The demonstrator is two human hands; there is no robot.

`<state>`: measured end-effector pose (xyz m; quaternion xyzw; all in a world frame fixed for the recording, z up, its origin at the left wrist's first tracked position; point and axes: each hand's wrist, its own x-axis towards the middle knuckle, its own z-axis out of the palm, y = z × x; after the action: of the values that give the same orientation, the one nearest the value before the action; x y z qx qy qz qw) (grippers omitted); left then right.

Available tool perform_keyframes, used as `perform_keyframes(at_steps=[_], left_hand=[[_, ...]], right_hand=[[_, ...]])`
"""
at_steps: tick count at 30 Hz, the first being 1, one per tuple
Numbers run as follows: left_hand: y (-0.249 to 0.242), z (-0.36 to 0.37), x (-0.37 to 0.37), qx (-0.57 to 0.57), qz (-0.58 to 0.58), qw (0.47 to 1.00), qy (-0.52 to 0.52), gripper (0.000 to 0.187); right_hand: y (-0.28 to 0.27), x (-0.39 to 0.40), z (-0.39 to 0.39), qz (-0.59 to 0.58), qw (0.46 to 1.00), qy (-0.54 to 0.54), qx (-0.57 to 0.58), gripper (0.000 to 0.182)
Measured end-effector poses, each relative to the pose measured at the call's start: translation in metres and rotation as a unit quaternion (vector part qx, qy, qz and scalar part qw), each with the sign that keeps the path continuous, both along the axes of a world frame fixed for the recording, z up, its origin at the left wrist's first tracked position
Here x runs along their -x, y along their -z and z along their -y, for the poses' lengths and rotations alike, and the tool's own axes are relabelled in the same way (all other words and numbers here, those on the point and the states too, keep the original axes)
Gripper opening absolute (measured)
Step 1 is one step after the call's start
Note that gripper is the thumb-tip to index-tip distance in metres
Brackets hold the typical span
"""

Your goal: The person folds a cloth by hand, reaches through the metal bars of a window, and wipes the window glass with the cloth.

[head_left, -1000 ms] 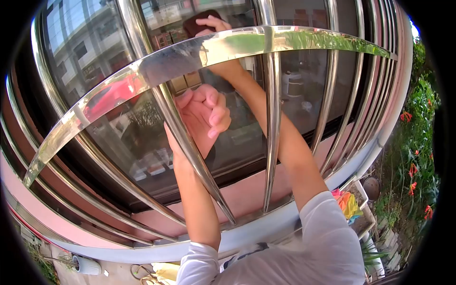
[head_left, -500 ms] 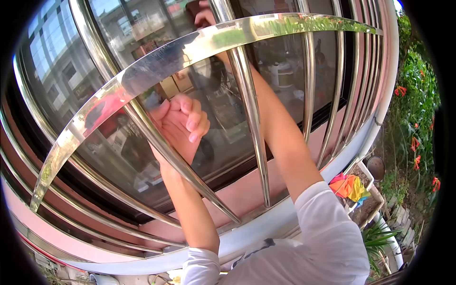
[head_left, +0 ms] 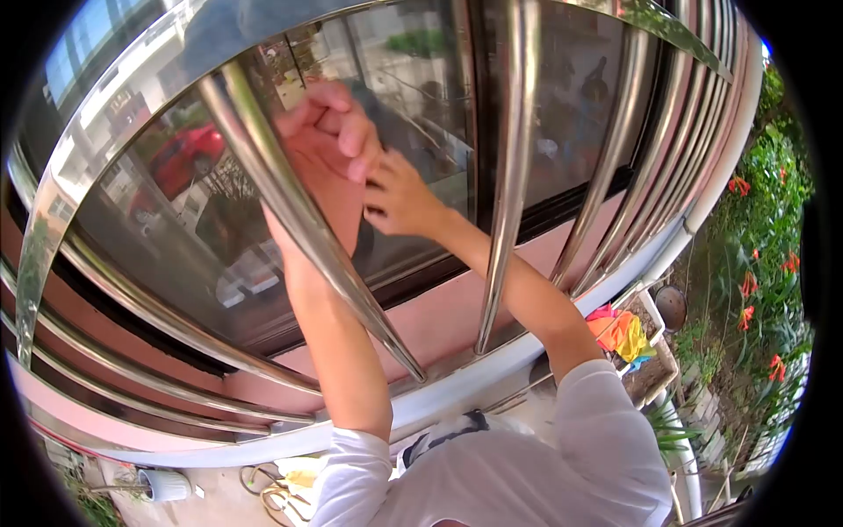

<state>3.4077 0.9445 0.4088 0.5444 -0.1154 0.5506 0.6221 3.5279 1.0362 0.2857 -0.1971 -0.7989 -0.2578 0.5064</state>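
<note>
The bare left hand (head_left: 329, 136) is above and left of the middle of the frame, behind a round, polished steel bar (head_left: 285, 193), its palm turned to view and its fingers loosely bent, apart from the palm; the bare right hand (head_left: 399, 195) is just beside it, fingers bent towards it, though whether they grip anything cannot be told; the dark-framed, reflective glass window pane (head_left: 426, 119) fills the upper middle behind both hands, contact unclear; a flat, curved, mirror-like steel band (head_left: 110, 97) sweeps across the upper left; a bright multicoloured bundle (head_left: 622, 334) lies at lower right.
</note>
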Motion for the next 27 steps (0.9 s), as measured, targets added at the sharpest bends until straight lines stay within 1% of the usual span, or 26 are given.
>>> perform_keyframes(at_steps=[1, 2, 3, 4, 6, 7, 8, 9, 10, 11, 12, 13, 14, 15, 16, 17, 18, 20, 21, 24, 25, 26, 27], left_hand=[[0.000, -0.001, 0.000, 0.008, -0.007, 1.000, -0.008, 0.021], [0.002, -0.003, 0.000, -0.013, 0.007, 1.000, -0.009, 0.024], [0.007, 0.002, -0.001, 0.012, 0.011, 0.997, -0.070, 0.026], [0.010, 0.006, 0.000, 0.038, 0.016, 0.991, -0.130, 0.028], [0.047, -0.017, 0.007, 0.063, 0.057, 0.994, -0.062, 0.028], [0.054, -0.011, 0.010, 0.117, 0.070, 0.990, 0.038, 0.026], [0.067, -0.011, 0.011, 0.087, 0.085, 0.992, 0.020, 0.025], [0.080, -0.006, 0.012, 0.120, 0.047, 0.991, -0.027, 0.024], [0.084, 0.008, 0.010, 0.138, -0.014, 0.987, -0.084, 0.030], [0.087, 0.022, 0.008, 0.156, -0.077, 0.975, -0.135, 0.038], [0.096, 0.021, 0.009, 0.153, -0.127, 0.974, -0.110, 0.044], [0.104, 0.021, 0.010, 0.147, -0.177, 0.970, -0.085, 0.050], [0.109, 0.020, 0.009, 0.132, -0.194, 0.972, -0.019, 0.054], [0.112, 0.019, 0.007, 0.140, -0.191, 0.971, -0.020, 0.054], [0.114, 0.017, 0.006, 0.136, -0.179, 0.973, 0.059, 0.049], [0.115, 0.015, 0.006, 0.128, -0.167, 0.968, 0.139, 0.045], [0.117, 0.014, 0.005, 0.130, -0.167, 0.967, 0.142, 0.045], [0.117, 0.014, 0.001, 0.124, -0.200, 0.952, 0.196, 0.066], [0.114, 0.014, 0.003, 0.095, -0.180, 0.953, 0.223, 0.066], [0.118, 0.013, 0.002, 0.098, -0.179, 0.954, 0.218, 0.064], [0.118, 0.014, 0.003, 0.113, -0.187, 0.950, 0.222, 0.062], [0.116, 0.014, 0.005, 0.112, -0.191, 0.948, 0.227, 0.062], [0.115, 0.014, 0.006, 0.105, -0.198, 0.947, 0.229, 0.062]], right_hand=[[0.006, 0.011, 0.002, 0.078, 0.996, -0.051, -0.007, 0.023], [0.008, 0.019, -0.004, 0.089, 0.994, -0.070, -0.006, 0.023], [0.006, 0.022, -0.012, 0.092, 0.991, -0.092, 0.028, 0.023], [-0.009, 0.019, -0.017, 0.102, 0.991, -0.083, 0.028, 0.026], [-0.039, 0.013, -0.027, 0.121, 0.990, -0.064, 0.028, 0.033], [-0.068, 0.018, -0.030, 0.094, 0.992, -0.079, -0.030, 0.040], [-0.096, 0.022, -0.033, 0.064, 0.990, -0.089, -0.088, 0.048], [-0.122, 0.026, -0.025, 0.014, 0.994, -0.079, -0.073, 0.056], [-0.143, 0.031, -0.027, -0.022, 0.990, -0.059, -0.125, 0.057], [-0.155, 0.039, -0.014, -0.042, 0.992, 0.008, 0.118, 0.046], [-0.161, 0.047, -0.008, -0.019, 0.975, 0.039, 0.219, 0.041], [-0.168, 0.055, -0.003, 0.007, 0.946, 0.080, 0.313, 0.036], [-0.163, 0.061, -0.012, 0.037, 0.994, -0.039, 0.099, 0.041], [-0.159, 0.067, -0.021, 0.060, 0.981, -0.108, -0.148, 0.047], [-0.142, 0.075, -0.025, 0.098, 0.983, -0.091, -0.125, 0.053], [-0.122, 0.079, -0.026, 0.154, 0.978, -0.113, -0.086, 0.050], [-0.101, 0.081, -0.025, 0.208, 0.968, -0.133, -0.050, 0.047], [-0.055, 0.085, -0.028, 0.272, 0.948, -0.163, -0.008, 0.045], [-0.036, 0.087, -0.027, 0.292, 0.939, -0.180, 0.009, 0.043], [0.020, 0.093, -0.028, 0.334, 0.914, -0.225, 0.053, 0.039], [0.037, 0.093, -0.029, 0.344, 0.909, -0.231, 0.049, 0.036], [0.048, 0.092, -0.029, 0.363, 0.891, -0.266, 0.068, 0.031], [0.056, 0.087, -0.029, 0.382, 0.890, -0.244, 0.056, 0.031]])
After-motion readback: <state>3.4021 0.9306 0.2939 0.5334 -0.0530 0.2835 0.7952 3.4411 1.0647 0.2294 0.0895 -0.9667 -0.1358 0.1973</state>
